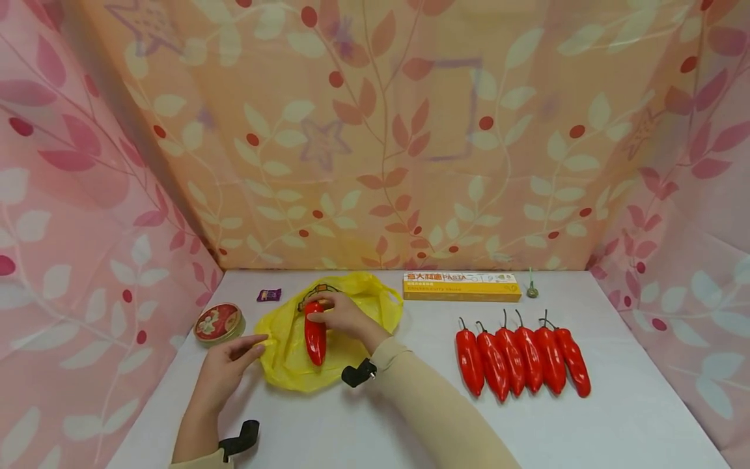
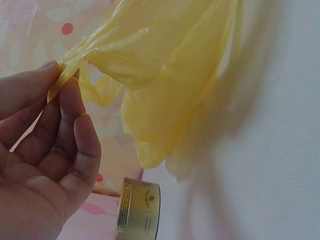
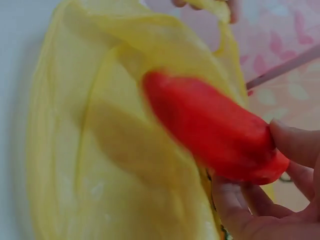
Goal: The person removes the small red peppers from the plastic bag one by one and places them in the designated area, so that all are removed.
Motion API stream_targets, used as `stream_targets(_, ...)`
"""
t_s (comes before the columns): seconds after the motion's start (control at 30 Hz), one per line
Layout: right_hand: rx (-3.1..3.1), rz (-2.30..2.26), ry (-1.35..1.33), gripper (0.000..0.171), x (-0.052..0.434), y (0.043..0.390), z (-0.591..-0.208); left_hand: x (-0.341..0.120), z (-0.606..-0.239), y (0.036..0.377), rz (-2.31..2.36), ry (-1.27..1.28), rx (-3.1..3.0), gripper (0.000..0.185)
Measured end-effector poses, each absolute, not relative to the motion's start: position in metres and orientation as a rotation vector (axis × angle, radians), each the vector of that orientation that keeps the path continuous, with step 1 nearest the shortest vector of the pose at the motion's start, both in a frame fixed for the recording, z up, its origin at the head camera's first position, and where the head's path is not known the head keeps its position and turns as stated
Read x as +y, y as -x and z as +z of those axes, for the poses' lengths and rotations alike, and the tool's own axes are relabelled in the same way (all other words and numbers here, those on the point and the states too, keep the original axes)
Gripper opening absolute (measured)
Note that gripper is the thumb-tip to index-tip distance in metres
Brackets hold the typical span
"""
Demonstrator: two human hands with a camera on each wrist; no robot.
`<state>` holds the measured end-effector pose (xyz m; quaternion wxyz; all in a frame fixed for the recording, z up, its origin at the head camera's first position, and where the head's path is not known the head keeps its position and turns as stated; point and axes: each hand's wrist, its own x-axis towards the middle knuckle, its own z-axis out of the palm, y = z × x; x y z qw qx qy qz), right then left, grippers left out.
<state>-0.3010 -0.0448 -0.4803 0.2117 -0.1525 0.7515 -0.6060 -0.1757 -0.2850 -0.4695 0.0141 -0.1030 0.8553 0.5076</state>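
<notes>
My left hand (image 1: pixel 219 374) pinches the left edge of a yellow plastic bag (image 1: pixel 281 365) between thumb and fingertips; the left wrist view shows the gathered film (image 2: pixel 70 80) between them. Over the bag, my right hand (image 1: pixel 346 316) grips a red chili pepper (image 1: pixel 315 339) by its upper end, the tip pointing toward me. In the right wrist view the same pepper (image 3: pixel 210 130) is blurred, with the thumb on one side and fingers on the other. Whether anything lies inside the bag cannot be seen.
Several red peppers (image 1: pixel 530 361) lie in a row on the right of the white table (image 1: pixel 638 391). A pasta box (image 1: pixel 461 288) and a small greenish object (image 1: pixel 532 290) are at the back. A round tin (image 1: pixel 219 324) and a purple packet (image 1: pixel 269 295) sit at left.
</notes>
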Motion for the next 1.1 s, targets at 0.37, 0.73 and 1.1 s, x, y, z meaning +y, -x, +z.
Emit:
stream_targets(0.37, 2.048, -1.759, 0.457, 0.039, -0.017, 0.294, -0.461, -0.288, -0.469, 0.174, 1.565, 0.316, 2.689, 0.040)
stream_targets(0.73, 2.169, -1.719, 0.534, 0.044, 0.019, 0.282, -0.445, -0.289, -0.470, 0.172, 1.568, 0.353, 2.657, 0.041)
stream_targets(1.1, 2.415, -1.622, 0.511, 0.062, 0.066, 0.266, -0.434, -0.284, -0.469, 0.175, 1.570, 0.331, 2.663, 0.040)
